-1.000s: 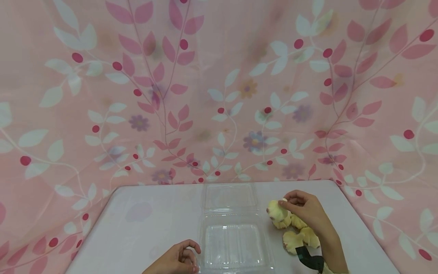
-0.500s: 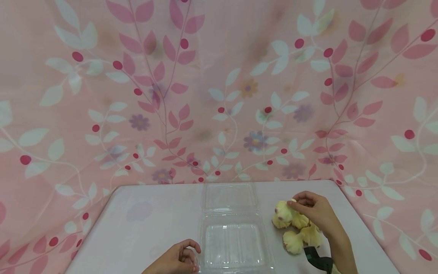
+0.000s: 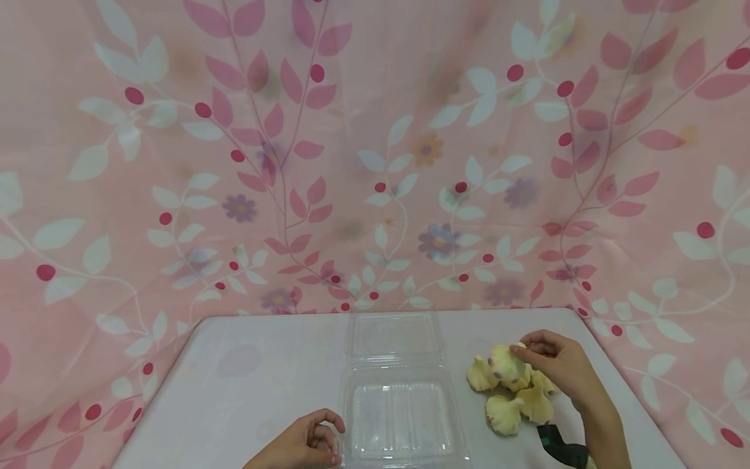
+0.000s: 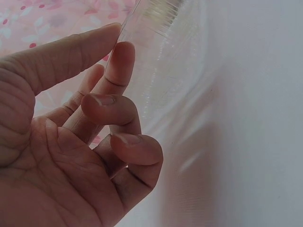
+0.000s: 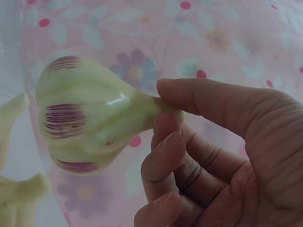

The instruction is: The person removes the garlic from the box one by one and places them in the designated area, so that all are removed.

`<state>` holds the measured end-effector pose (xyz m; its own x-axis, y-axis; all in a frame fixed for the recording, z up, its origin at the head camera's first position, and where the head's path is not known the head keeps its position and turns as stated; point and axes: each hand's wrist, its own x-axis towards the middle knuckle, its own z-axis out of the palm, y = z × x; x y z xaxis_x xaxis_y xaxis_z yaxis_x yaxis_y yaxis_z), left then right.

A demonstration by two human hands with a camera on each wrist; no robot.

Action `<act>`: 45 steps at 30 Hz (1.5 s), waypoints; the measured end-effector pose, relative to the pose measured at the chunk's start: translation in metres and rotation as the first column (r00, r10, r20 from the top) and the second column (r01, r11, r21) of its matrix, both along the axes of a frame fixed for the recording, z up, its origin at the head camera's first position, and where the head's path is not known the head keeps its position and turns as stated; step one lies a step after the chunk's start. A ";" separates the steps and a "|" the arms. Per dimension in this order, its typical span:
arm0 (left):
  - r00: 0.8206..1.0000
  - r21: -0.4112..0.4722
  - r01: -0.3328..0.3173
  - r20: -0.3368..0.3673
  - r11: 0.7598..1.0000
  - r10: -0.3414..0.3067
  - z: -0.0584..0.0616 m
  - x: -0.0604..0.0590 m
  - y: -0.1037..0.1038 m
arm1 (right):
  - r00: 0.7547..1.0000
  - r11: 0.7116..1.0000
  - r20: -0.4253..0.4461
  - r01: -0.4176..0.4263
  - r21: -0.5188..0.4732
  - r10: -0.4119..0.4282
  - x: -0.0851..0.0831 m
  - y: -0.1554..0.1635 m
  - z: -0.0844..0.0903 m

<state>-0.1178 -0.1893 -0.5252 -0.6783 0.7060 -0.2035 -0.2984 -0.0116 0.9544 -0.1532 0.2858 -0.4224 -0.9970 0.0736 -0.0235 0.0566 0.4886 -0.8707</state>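
My right hand (image 3: 556, 365) pinches the stem of a pale yellow garlic bulb (image 3: 505, 363) with purple streaks, holding it just over a small pile of like bulbs (image 3: 515, 407) at the table's right; the wrist view shows the garlic bulb (image 5: 90, 120) between thumb and fingers (image 5: 165, 137). A clear plastic clamshell box (image 3: 401, 417) lies open at the front centre, its lid (image 3: 394, 337) folded back. My left hand (image 3: 305, 443) rests at the box's left edge, thumb and forefinger (image 4: 118, 61) touching the clear rim (image 4: 151, 28), the other fingers curled.
The white table (image 3: 252, 384) is backed and flanked by a pink cloth (image 3: 375, 156) printed with leaves and berries. A dark strap (image 3: 559, 446) shows at my right wrist. Bare tabletop lies left of the box.
My right hand has carried the held garlic bulb rightward and slightly down, away from the box and over the pile. The left hand has stayed put.
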 end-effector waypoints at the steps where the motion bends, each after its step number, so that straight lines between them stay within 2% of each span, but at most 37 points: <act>1: 1.000 0.000 0.001 0.000 1.000 -0.001 0.000 0.000 0.000 | 1.000 1.000 0.004 0.009 0.003 -0.009 0.000 0.001 0.000; 15: 0.999 0.025 0.022 -0.026 0.999 -0.021 -0.003 -0.002 -0.001 | 0.997 0.998 0.058 0.053 0.025 -0.055 0.006 0.020 -0.002; 24: 0.999 0.016 0.018 -0.027 1.000 -0.018 -0.003 -0.002 -0.001 | 0.996 0.994 0.064 0.060 0.087 -0.066 0.009 0.033 -0.002; 35: 1.000 0.009 0.011 -0.008 1.000 -0.011 -0.001 -0.001 0.000 | 0.994 0.993 0.030 0.100 0.060 -0.102 0.015 0.052 -0.006; 45: 1.000 0.021 0.013 0.002 1.000 -0.013 -0.001 -0.001 0.000 | 0.993 0.993 0.060 0.099 0.070 -0.104 0.017 0.064 -0.006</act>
